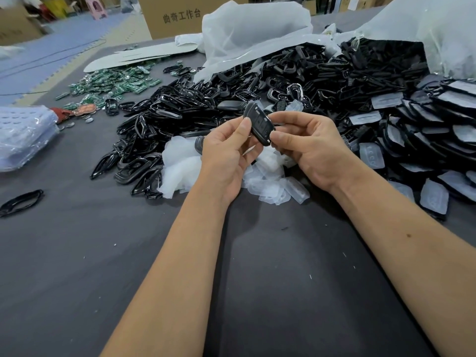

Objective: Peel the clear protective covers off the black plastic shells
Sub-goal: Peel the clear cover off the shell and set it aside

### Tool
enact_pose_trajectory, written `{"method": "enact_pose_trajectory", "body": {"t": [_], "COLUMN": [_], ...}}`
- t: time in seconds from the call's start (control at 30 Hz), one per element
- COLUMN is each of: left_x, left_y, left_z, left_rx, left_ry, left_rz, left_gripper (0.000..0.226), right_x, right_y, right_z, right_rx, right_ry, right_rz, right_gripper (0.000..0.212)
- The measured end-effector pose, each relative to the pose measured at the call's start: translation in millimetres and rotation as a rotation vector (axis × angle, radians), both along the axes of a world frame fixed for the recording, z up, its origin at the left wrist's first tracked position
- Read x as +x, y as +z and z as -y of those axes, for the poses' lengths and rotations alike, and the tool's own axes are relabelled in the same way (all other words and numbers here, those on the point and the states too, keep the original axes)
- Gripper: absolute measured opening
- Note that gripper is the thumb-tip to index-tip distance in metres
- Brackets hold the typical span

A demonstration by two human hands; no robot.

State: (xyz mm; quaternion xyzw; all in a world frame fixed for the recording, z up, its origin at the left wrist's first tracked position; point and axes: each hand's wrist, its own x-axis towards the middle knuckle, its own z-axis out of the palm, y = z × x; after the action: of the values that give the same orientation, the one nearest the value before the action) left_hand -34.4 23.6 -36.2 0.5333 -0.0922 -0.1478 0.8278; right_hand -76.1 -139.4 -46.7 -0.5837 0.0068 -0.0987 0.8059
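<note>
A black plastic key-fob shell (258, 123) is held above the table between both hands. My left hand (226, 153) pinches its left edge with the thumb. My right hand (311, 148) grips its lower right end between thumb and fingers. No clear cover shows on the held shell. Below the hands lies a heap of peeled clear covers (273, 176). On the right is a stack of black shells with clear covers on them (425, 140).
A big pile of black frames and shells (231, 99) spreads across the dark table (257, 279). Green circuit boards (116, 83) lie far left, white plastic bags (252, 29) behind, a clear tray stack (23, 135) at left, and one loose black ring (20, 202) near the left edge.
</note>
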Motion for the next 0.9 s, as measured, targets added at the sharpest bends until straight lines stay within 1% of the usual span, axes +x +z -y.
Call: {"method": "enact_pose_trajectory", "body": {"t": [0.07,0.2,0.23,0.37,0.5,0.63,0.7,0.77,0.83,0.9], "left_x": [-1,0,0,-2,-3,-5,-5,-5,-6,-5], "left_y": [1,3,3,2,4,6,7,8,12,20], "left_z": [1,1,2,2,4,7,8,16,27,45], "left_rx": [-0.024,-0.026,-0.018,-0.022,-0.013,-0.011,0.017,0.099,0.156,0.136], "left_ry": [-0.005,0.01,0.011,-0.004,0.0,0.023,0.059,0.091,0.103,0.104], "left_rz": [-0.012,-0.027,-0.022,-0.004,-0.011,-0.016,0.008,0.082,0.133,0.112], "left_gripper": [0.018,0.019,0.019,0.017,0.017,0.017,0.018,0.016,0.013,0.011], "right_x": [-1,-2,-2,-3,-2,-4,-8,-13,-19,-25], "right_y": [1,4,5,5,2,4,5,7,14,26], "right_z": [0,-5,-4,-3,-2,-3,-4,0,10,27], "right_rx": [0.024,0.079,0.107,0.145,0.111,0.145,0.148,0.051,-0.134,-0.353], "right_ry": [0.026,0.027,0.032,0.063,0.032,0.023,-0.009,-0.102,-0.235,-0.377], "right_rz": [0.02,0.001,-0.005,0.006,0.008,0.024,0.042,0.054,0.065,0.083], "right_gripper": [0.042,0.069,0.072,0.067,0.068,0.067,0.061,0.051,0.043,0.039]}}
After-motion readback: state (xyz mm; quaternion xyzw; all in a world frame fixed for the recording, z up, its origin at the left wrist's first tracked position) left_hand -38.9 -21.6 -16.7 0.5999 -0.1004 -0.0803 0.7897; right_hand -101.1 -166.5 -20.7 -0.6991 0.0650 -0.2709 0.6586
